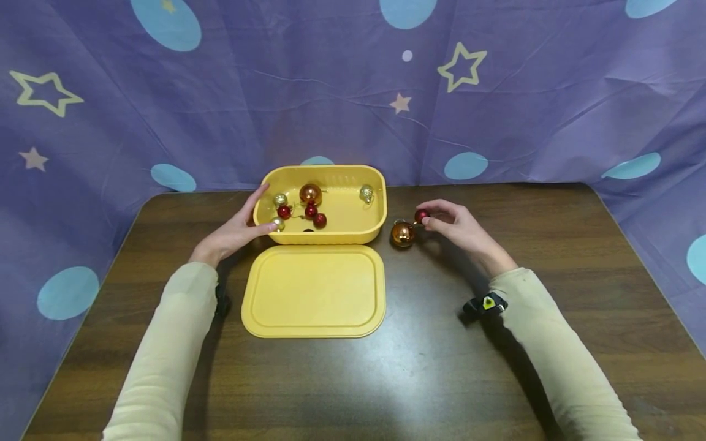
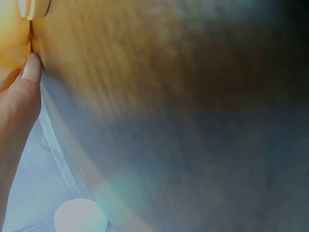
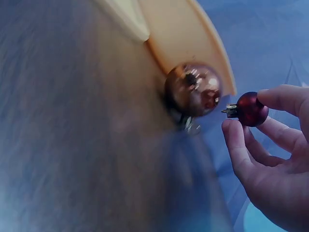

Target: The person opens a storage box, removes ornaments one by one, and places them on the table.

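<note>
At the left end of the yellow plastic box (image 1: 353,237), my left hand (image 1: 234,233) grips the wall, its thumb over the rim beside a gold bauble (image 1: 279,223). The left wrist view catches only part of that hand (image 2: 21,92) against the box. Between thumb and fingertips, my right hand (image 1: 460,233) pinches a small dark red bauble (image 3: 253,109), its metal cap pointing toward the box side. Just left of it on the table is a larger shiny copper bauble (image 1: 402,234), apart from the box wall.
Inside the box lie another copper bauble (image 1: 311,194), several small red baubles (image 1: 320,220) and gold ones (image 1: 366,193). A flat yellow lid (image 1: 314,293) lies on the brown wooden table (image 1: 331,386) in front of the box. Behind hangs a purple curtain (image 1: 331,92) with stars.
</note>
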A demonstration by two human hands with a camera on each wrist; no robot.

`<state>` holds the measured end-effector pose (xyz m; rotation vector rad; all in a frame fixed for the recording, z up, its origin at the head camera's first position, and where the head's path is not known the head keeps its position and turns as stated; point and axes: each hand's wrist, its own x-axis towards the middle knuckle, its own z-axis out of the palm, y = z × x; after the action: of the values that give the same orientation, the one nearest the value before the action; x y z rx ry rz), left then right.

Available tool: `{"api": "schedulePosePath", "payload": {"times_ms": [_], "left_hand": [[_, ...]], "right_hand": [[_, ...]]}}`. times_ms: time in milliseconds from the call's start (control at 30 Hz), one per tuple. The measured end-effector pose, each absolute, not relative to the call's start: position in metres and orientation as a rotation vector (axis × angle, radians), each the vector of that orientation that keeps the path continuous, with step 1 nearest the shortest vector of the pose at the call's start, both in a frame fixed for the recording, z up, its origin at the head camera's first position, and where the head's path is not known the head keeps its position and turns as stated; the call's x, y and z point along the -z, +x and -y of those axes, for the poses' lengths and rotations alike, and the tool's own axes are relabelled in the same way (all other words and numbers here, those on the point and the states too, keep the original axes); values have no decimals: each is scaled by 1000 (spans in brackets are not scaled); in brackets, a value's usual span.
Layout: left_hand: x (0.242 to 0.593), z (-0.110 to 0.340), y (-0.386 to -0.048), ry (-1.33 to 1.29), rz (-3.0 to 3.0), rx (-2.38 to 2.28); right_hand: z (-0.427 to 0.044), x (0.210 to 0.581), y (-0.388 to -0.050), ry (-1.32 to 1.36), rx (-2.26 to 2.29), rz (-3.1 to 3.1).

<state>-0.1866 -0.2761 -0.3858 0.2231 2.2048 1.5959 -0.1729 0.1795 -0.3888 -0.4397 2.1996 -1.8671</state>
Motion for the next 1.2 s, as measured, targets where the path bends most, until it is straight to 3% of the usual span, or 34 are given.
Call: {"api": "schedulePosePath", "payload": {"times_ms": [333, 1200], "left_hand": [[384, 275, -186, 233, -2188, -1596], [383, 276, -185, 250, -2192, -1595]], "right_hand": [[-188, 405, -179, -287, 1639, -2259], [-180, 403, -190, -383, 1504, -2328]]}}
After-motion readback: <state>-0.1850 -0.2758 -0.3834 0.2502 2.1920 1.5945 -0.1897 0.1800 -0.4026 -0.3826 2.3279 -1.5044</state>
